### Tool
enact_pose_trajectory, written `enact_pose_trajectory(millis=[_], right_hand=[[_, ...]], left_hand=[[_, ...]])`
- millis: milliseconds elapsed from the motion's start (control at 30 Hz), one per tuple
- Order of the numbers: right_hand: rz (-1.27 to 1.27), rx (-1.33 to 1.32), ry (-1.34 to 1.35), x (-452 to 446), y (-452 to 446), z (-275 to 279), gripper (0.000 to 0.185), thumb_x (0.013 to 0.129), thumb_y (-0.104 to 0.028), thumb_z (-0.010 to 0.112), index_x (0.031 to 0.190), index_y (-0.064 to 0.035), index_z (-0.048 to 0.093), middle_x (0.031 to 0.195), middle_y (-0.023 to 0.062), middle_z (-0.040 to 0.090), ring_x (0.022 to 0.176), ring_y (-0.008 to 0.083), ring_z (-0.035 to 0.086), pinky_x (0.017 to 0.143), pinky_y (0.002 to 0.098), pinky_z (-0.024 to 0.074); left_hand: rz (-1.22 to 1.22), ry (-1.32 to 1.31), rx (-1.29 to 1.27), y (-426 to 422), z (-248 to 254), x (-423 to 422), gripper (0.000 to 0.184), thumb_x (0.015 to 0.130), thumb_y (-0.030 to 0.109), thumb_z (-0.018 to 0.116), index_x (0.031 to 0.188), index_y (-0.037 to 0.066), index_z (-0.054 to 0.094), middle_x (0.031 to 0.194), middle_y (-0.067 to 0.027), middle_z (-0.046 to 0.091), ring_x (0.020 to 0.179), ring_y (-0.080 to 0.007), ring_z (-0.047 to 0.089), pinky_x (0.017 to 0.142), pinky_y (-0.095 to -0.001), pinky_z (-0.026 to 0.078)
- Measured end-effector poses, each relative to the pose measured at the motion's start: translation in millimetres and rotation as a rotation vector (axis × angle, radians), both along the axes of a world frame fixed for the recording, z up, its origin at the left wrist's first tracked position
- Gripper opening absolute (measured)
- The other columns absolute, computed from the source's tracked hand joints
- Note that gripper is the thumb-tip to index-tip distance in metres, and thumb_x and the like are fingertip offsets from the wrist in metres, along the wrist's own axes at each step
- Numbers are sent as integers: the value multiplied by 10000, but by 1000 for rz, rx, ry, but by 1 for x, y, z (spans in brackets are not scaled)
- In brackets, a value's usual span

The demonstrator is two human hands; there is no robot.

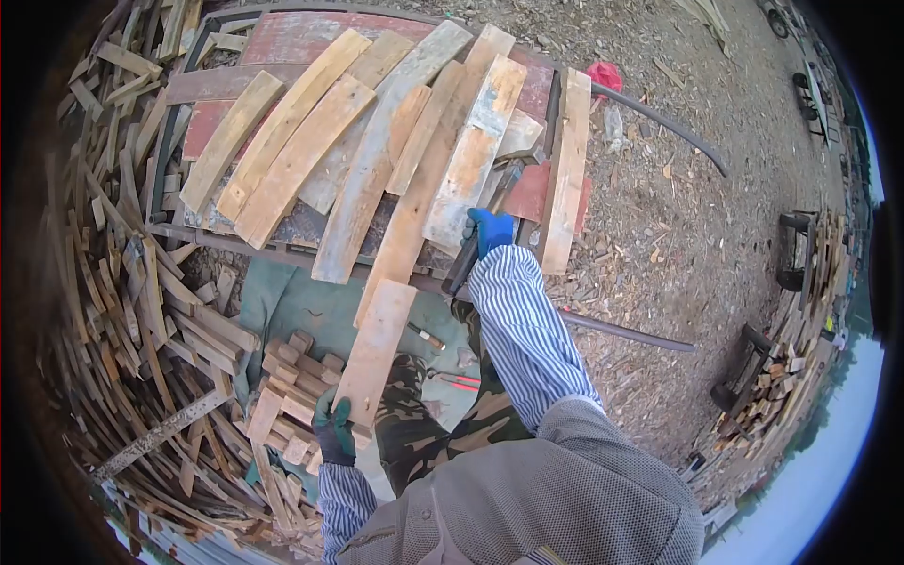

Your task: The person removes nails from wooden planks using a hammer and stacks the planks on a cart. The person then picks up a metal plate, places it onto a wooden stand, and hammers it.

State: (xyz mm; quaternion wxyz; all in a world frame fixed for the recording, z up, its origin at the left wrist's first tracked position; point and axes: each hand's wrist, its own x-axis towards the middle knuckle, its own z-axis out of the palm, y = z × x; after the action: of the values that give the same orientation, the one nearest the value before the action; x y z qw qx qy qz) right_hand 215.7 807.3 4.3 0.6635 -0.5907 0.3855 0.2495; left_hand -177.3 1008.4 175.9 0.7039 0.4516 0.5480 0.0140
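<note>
My left hand [334, 428], in a dark green glove, is closed on the near end of a flat wooden board [377, 344]. The board slants up and away, its far end by a longer plank [405, 226] on the cart. My right hand [492, 232], in a blue glove, is closed round a dark bar-like thing [459, 268] at the cart's near edge; its exact kind is hard to make out. Just beyond that hand lies a paint-stained board [476, 151]. Several more boards [301, 160] lie side by side across the cart.
Loose wood is heaped on the left [141, 282]. Short blocks [292, 377] are stacked on a green cloth [311, 301] near my legs. Red-handled pliers [457, 379] and a short-handled tool [427, 337] lie there. Curved cart handles [669, 127] stick out right over chip-strewn ground.
</note>
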Motion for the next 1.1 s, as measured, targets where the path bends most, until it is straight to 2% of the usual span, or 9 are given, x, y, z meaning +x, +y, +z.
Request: enact_pose_trajectory(millis=[67,167,267,367,467,533,700,833,1100], right_hand=[[72,-26,-44,-6,-17,-4,210,807,-90,699,933,7,562,671,130,611,498,249,596,436,419,494],[223,33,-2,2,-69,39,155,822,-111,700,836,23,624,617,104,602,465,212,581,429,361,501],[44,-14,-119,-9,-121,57,145,845,-105,675,921,-3,607,619,69,587,459,186,559,418,346,480],[-188,-25,-50,3,-195,35,116,860,-142,676,831,-73,587,604,28,559,467,180,549,436,345,480],[-269,21,39,14,-259,20,187,926,-216,600,775,-137,524,594,-13,475,476,147,451,458,308,380],[-246,11,21,8,-267,27,166,937,-194,591,798,-133,522,616,-9,501,492,150,482,466,316,398],[16,-25,84,-11,-220,42,141,931,-206,606,826,-126,555,608,-6,529,504,149,532,463,325,477],[146,19,55,-29,-150,60,115,894,-157,650,899,-66,578,617,34,575,438,173,536,385,330,454],[498,-68,95,-59,-72,91,131,835,-92,665,912,-24,584,603,84,581,433,207,559,400,346,482]], left_hand=[[-25,-79,-9,0,-2,12,321,915,109,680,1217,24,610,1143,-60,655,1006,-186,654,857,-345,562],[-100,-162,8,0,-13,40,334,922,106,674,1236,22,593,1151,-66,649,1032,-185,642,892,-333,539],[-140,-196,-76,-3,-16,58,364,918,127,687,1248,15,579,1152,-75,650,1043,-181,629,931,-324,508],[-153,-172,-75,-10,-28,59,401,903,159,712,1250,9,578,1165,-89,653,1041,-185,631,918,-339,522],[-13,-138,-248,-26,-6,73,424,894,155,722,1261,7,571,1225,-100,628,1085,-212,625,966,-369,513],[53,-178,-261,-38,-5,65,426,901,156,715,1271,7,564,1248,-102,617,1123,-213,610,988,-376,500],[195,-287,-213,-46,2,71,408,917,133,690,1282,9,556,1262,-105,607,1165,-211,589,1024,-383,479],[266,-311,-215,-27,-9,91,403,930,110,670,1301,13,544,1283,-105,599,1190,-213,577,1033,-387,477],[296,-493,-117,47,-56,109,413,922,101,680,1296,-10,545,1265,-105,614,1144,-222,602,1003,-376,498]])
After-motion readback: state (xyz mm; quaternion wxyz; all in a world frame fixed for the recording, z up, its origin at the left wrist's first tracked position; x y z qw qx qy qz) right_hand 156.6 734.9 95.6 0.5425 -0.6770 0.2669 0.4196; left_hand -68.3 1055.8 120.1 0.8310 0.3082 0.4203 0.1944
